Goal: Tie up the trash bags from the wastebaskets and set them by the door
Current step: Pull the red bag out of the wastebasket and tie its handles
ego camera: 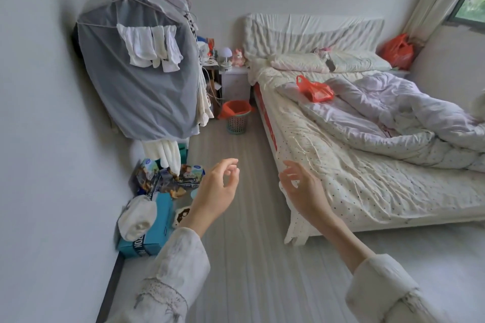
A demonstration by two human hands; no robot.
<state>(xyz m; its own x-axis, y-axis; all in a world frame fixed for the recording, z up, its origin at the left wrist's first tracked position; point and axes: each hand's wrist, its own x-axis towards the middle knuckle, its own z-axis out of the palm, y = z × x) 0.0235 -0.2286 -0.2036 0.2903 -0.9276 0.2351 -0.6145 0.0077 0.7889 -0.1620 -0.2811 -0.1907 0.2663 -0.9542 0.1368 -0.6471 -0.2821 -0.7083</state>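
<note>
A small green mesh wastebasket (pixel 237 123) stands on the floor at the far end of the aisle, beside the bed's head. An orange trash bag (pixel 234 107) lines it, its rim folded over the top. My left hand (pixel 219 189) and my right hand (pixel 301 189) are raised in front of me over the wooden floor, well short of the basket. Both hold nothing and their fingers are loosely curled. Another orange plastic bag (pixel 315 89) lies on the bed, and a third orange bag (pixel 397 51) sits in the far corner by the window.
The bed (pixel 341 165) with a rumpled quilt fills the right side. A covered clothes rack (pixel 136 78) stands along the left wall. Boxes, packets and a rolled white cloth (pixel 162 191) are piled below it. A nightstand (pixel 233 78) with trinkets stands behind the basket. A strip of wood floor runs between.
</note>
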